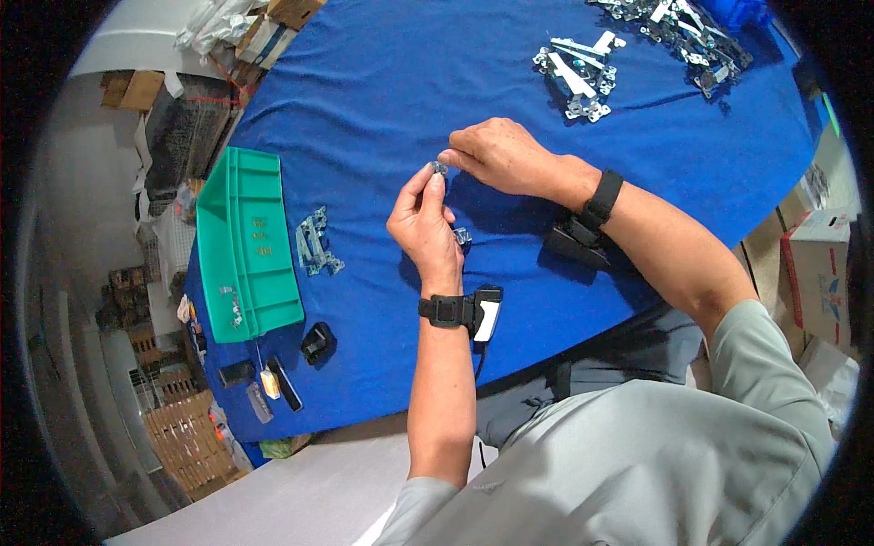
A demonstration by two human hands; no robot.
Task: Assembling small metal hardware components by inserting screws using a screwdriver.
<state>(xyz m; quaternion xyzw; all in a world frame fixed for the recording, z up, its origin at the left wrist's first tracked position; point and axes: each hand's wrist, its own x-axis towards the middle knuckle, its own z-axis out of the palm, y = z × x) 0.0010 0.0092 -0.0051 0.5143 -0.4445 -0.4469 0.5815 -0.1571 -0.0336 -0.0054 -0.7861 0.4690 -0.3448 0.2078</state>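
Note:
Over the blue cloth, my left hand (pixel 423 223) pinches a small grey metal part (pixel 440 168) between thumb and fingertips. My right hand (pixel 501 156) meets it from the right, its fingers closed at the upper edge of that part; whatever lies between them is too small to make out. A second small metal piece (pixel 462 237) shows beside the left palm; whether the lower fingers hold it or it lies on the cloth, I cannot tell. Left of my hands lies a small group of metal brackets (pixel 316 243).
A green compartment tray (pixel 289 218) at the left holds a few small parts. Metal pieces with white strips (pixel 575 77) form a pile at the far right, with another pile (pixel 701 45) beyond. A black object (pixel 317 343) and small tools (pixel 284 382) lie near left.

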